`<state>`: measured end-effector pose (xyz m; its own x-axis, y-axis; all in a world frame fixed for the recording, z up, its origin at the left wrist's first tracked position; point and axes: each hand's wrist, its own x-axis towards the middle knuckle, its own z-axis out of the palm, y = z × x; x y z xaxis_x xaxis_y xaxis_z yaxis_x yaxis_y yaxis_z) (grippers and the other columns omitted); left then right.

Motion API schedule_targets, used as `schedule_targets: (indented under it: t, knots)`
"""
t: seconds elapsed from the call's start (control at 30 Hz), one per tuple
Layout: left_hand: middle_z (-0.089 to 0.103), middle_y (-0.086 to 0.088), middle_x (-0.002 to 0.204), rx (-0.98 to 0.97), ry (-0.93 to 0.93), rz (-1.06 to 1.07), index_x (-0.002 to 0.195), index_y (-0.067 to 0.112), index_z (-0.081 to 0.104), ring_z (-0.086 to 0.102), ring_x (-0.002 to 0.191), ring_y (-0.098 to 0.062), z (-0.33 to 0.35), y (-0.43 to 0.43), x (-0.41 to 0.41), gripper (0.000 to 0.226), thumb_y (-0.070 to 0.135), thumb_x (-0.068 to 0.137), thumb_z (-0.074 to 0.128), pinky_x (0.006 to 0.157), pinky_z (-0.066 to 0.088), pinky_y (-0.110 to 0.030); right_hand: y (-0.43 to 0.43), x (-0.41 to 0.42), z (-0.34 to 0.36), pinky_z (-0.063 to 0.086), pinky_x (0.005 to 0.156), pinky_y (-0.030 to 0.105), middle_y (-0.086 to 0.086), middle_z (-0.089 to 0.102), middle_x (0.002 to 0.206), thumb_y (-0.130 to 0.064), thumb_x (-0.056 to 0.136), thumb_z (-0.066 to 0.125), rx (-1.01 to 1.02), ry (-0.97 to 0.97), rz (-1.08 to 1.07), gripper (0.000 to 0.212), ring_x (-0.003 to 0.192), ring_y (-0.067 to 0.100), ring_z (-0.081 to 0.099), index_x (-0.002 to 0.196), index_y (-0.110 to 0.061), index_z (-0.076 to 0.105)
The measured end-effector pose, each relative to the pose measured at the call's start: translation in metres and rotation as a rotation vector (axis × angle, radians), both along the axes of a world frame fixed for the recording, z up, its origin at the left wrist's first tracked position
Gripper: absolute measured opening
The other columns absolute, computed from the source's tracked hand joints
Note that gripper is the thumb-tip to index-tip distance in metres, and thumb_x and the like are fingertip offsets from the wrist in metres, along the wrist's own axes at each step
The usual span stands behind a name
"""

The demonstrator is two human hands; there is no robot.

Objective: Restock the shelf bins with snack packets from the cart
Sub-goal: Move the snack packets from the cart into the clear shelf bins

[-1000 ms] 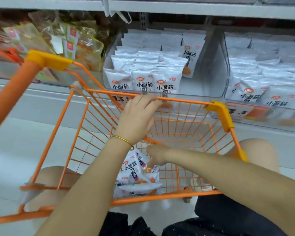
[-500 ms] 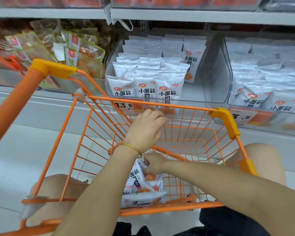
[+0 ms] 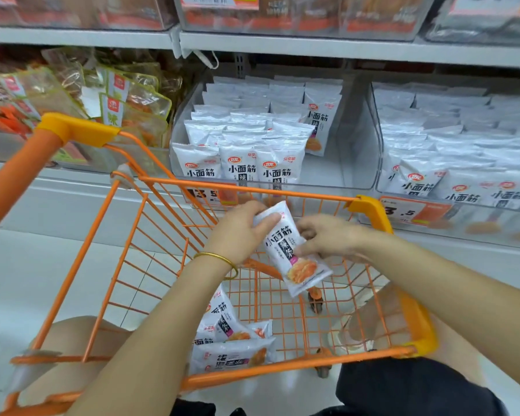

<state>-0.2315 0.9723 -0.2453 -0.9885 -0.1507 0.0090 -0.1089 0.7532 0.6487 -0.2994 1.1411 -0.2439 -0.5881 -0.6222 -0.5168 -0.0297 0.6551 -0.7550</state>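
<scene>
- We face a shop shelf point(image 3: 342, 49) lined with clear bins. The middle bin point(image 3: 353, 163) has upright rows of white snack packets point(image 3: 237, 163) on its left side and bare floor on its right. The neighbouring bin point(image 3: 376, 139) to the right looks full.
- An orange wire cart point(image 3: 252, 190) stands between us and the shelf, and a few matching packets point(image 3: 228, 340) lie in its near-left corner.
- 1 packet point(image 3: 291, 253) is up in our 2 hands above the basket, just below the cart's far rim. It is tilted, with its printed face towards us.
- Our left hand point(image 3: 240, 232) grips the packet's top end, thumb laid across the front and fingers curled behind. A gold bangle point(image 3: 219, 258) sits on that wrist.
- Our right hand point(image 3: 327, 238) has its fingers curled in, pinching the packet's right edge about halfway down.
- We judge the step in hand to be carrying this packet to the middle bin.
- To do it well, we lift it clear over the far rim and turn it upright with the label facing out.
- We then stand it in the bare right part, in line with the front row.
- We keep the grip light and on the edges, since the contents probably crush easily.
</scene>
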Motion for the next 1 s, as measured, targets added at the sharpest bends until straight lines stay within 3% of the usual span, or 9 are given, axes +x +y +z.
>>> schedule_targets:
  t: [0.1,0.2,0.3,0.4,0.5,0.6,0.7,0.87,1.0]
  knots:
    - [0.053,0.006,0.075,0.180,0.048,-0.014,0.098,0.008,0.061,0.048,0.067,-0.009,0.020,0.014,-0.002,0.024,0.031,0.089,0.060,0.059,0.035,-0.026,0.023,0.006,0.026,0.054,0.081,0.036,0.014,0.068,0.111,-0.001,0.088,0.060,-0.178,-0.144,-0.149,0.027,0.101,0.027,0.066,0.115,-0.002,0.057]
    - [0.059,-0.006,0.077,0.333,0.110,-0.015,0.092,0.004,0.062,0.053,0.065,-0.014,0.042,0.019,-0.013,0.023,0.026,0.086,0.065,0.063,0.045,-0.033,0.032,0.012,0.044,0.057,0.081,0.034,0.013,0.070,0.108,-0.005,0.086,0.063,-0.335,-0.213,-0.229,0.030,0.095,0.024,0.068,0.116,-0.003,0.058]
    - [0.060,0.002,0.075,0.394,0.195,0.010,0.091,0.009,0.059,0.056,0.063,-0.007,0.061,0.028,-0.031,0.018,0.024,0.085,0.066,0.061,0.049,-0.027,0.036,0.008,0.066,0.055,0.081,0.036,0.011,0.071,0.105,-0.003,0.082,0.067,-0.311,-0.031,-0.233,0.027,0.091,0.022,0.069,0.109,-0.006,0.062]
    - [0.059,0.006,0.091,0.451,0.354,0.120,0.112,0.017,0.049,0.058,0.079,-0.005,0.074,0.038,-0.050,0.025,0.027,0.090,0.058,0.070,0.048,-0.020,0.033,-0.008,0.092,0.057,0.073,0.031,0.009,0.072,0.101,-0.004,0.079,0.071,-0.331,0.236,-0.412,0.026,0.082,0.016,0.069,0.103,-0.008,0.062]
    - [0.055,-0.006,0.117,0.063,0.508,0.089,0.125,0.009,0.048,0.051,0.109,-0.019,0.067,0.033,-0.072,0.042,0.034,0.092,0.044,0.094,0.040,-0.030,0.020,-0.041,0.104,0.052,0.074,0.035,0.006,0.067,0.103,-0.011,0.078,0.072,-0.195,0.704,-0.647,0.032,0.090,0.022,0.063,0.106,-0.006,0.056]
    - [0.046,-0.011,0.138,-0.445,0.408,-0.041,0.130,0.015,0.049,0.039,0.130,-0.030,0.048,0.030,-0.091,0.054,0.042,0.087,0.031,0.106,0.028,-0.046,-0.003,-0.080,0.097,0.044,0.076,0.035,0.014,0.059,0.114,-0.007,0.084,0.064,-0.035,0.916,-0.711,0.032,0.104,0.031,0.057,0.110,-0.004,0.047]
    - [0.042,-0.012,0.143,-0.652,0.308,-0.089,0.130,0.022,0.050,0.035,0.134,-0.031,0.033,0.030,-0.098,0.055,0.043,0.087,0.024,0.109,0.018,-0.056,-0.028,-0.115,0.074,0.045,0.086,0.038,0.018,0.050,0.125,-0.003,0.087,0.061,0.085,0.843,-0.743,0.036,0.113,0.035,0.054,0.118,-0.002,0.045]
    - [0.050,-0.015,0.136,-0.746,0.291,-0.091,0.130,0.022,0.051,0.045,0.127,-0.034,0.027,0.024,-0.100,0.054,0.040,0.086,0.026,0.107,0.025,-0.059,-0.043,-0.155,0.029,0.045,0.090,0.034,0.019,0.054,0.126,-0.001,0.086,0.060,0.001,0.545,-0.889,0.036,0.116,0.033,0.055,0.119,0.001,0.048]
    - [0.053,-0.015,0.132,-0.768,0.331,-0.086,0.128,0.021,0.053,0.049,0.122,-0.034,0.024,0.021,-0.101,0.050,0.037,0.085,0.032,0.105,0.029,-0.057,-0.046,-0.164,0.009,0.044,0.086,0.034,0.016,0.057,0.123,-0.006,0.090,0.050,0.053,0.557,-0.909,0.032,0.116,0.034,0.053,0.122,-0.007,0.045]
